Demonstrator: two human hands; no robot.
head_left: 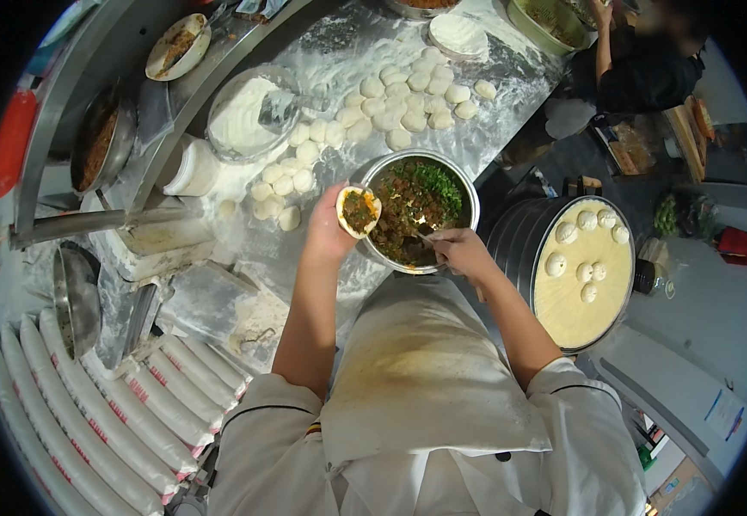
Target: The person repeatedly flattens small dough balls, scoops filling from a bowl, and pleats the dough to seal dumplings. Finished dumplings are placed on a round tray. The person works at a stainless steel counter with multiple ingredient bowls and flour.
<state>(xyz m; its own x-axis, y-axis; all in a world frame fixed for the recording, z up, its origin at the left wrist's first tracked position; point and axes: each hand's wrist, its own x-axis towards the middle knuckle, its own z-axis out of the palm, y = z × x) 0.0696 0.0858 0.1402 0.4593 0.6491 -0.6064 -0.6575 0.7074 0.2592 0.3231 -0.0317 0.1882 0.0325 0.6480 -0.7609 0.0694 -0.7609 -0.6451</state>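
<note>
My left hand holds a round dough wrapper with chopped brown and green filling on it, beside the left rim of a steel bowl. Chopped filling with green herbs fills much of the steel bowl. My right hand grips a thin utensil whose far end is in the filling; its tip is hidden. Flattened dough pieces lie on the floured table beyond the bowl, with more dough rounds to the left.
A steamer with several filled buns stands to my right. A basin of flour with a scoop is at the back left, near a white tub. A co-worker is at the top right. Long white sacks are stacked at lower left.
</note>
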